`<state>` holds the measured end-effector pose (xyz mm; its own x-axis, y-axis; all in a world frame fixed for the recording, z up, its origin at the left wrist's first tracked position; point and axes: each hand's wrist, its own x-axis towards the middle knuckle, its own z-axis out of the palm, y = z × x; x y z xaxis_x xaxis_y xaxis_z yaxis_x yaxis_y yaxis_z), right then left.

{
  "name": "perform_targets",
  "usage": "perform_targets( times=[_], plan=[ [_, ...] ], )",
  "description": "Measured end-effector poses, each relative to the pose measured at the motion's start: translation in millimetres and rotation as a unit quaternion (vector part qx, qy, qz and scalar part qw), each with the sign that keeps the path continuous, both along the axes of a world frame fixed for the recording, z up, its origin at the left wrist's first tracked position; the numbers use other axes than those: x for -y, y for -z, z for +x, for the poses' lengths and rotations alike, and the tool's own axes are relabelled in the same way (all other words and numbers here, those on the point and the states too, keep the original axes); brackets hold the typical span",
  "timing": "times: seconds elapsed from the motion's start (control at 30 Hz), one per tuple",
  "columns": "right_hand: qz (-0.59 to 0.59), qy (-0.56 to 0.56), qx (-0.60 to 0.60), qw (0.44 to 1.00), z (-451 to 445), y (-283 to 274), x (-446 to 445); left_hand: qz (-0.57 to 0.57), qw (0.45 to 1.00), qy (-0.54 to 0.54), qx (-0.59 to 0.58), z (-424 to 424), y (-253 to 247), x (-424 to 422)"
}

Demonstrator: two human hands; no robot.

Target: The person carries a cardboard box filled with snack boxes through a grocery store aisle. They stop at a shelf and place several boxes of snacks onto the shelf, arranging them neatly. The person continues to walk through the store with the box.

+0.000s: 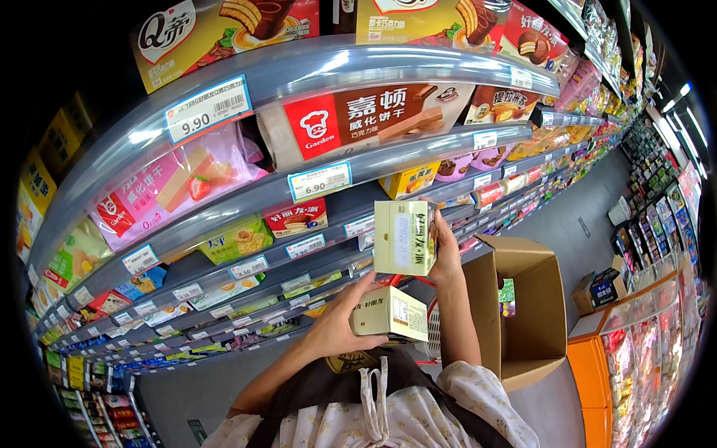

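A pale green snack carton [400, 238] is upright in my right hand [446, 246], whose fingers hold its right side. Just below it, my left hand [343, 325] grips a second pale carton [392, 313], thumb along the bottom edge and fingers over the top left. The fingertips of my left hand come close to the lower edge of the upper carton; whether they touch it I cannot tell. Both cartons bear printing and are in front of my apron.
Store shelves [330, 134] with boxed and bagged biscuits curve across the front and left. An open cardboard box [529, 313] with a small green packet [506, 291] inside stands right of my arm. Behind it are an orange display stand [588, 372] and a smaller carton [602, 288]. A basket [432, 330] is partly hidden.
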<state>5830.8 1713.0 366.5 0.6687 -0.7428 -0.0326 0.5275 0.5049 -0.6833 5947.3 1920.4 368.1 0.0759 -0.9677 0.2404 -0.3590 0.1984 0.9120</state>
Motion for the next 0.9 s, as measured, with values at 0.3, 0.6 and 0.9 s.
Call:
perform_targets(
  times=[0.3,0.6,0.9],
  plan=[
    [-0.657,-0.053,-0.245,0.711,-28,-58,15,0.017,0.981,-0.031,-0.189,35,56,12],
    [-0.775,0.077,-0.263,0.570,17,-37,34,0.077,0.976,-0.053,-0.196,25,68,3],
    [-0.848,0.180,-0.296,0.401,62,-3,58,0.093,0.975,-0.049,-0.197,15,60,-7]
  ],
)
